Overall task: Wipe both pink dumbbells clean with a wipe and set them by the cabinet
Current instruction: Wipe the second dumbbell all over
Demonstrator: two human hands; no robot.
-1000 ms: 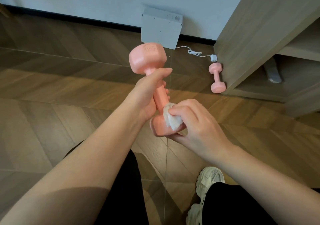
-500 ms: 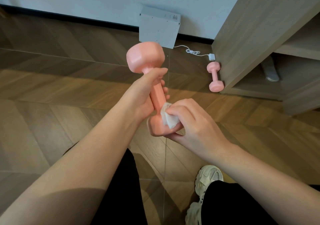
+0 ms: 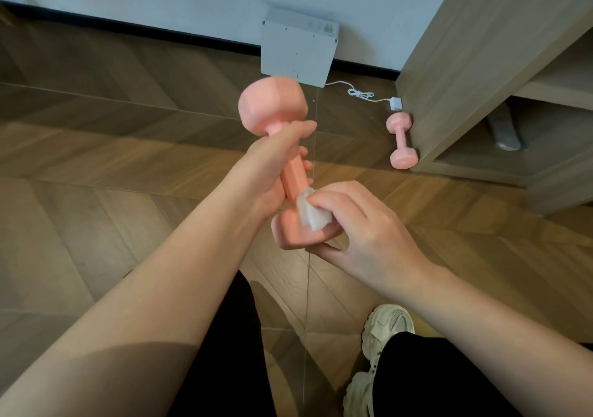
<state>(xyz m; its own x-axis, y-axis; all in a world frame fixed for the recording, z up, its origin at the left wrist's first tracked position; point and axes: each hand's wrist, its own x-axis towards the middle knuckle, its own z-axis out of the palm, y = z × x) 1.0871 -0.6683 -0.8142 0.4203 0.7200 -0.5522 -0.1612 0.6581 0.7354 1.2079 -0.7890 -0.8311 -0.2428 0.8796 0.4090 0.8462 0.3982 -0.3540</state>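
Herringbone wood floor [image 3: 96,160] runs up to the cabinet [image 3: 465,63], and I see the second pink dumbbell [image 3: 400,140] lying right against the cabinet's side panel, with a white box [image 3: 298,50] leaning on the wall to the left of the cabinet. Well apart from the cabinet, the left hand [image 3: 269,176] has its grip wrapped round the handle of the first pink dumbbell [image 3: 272,105], which is off the floor and tilted. The right hand [image 3: 362,227] has its grip pinching a white wipe [image 3: 309,212] against that dumbbell's lower head.
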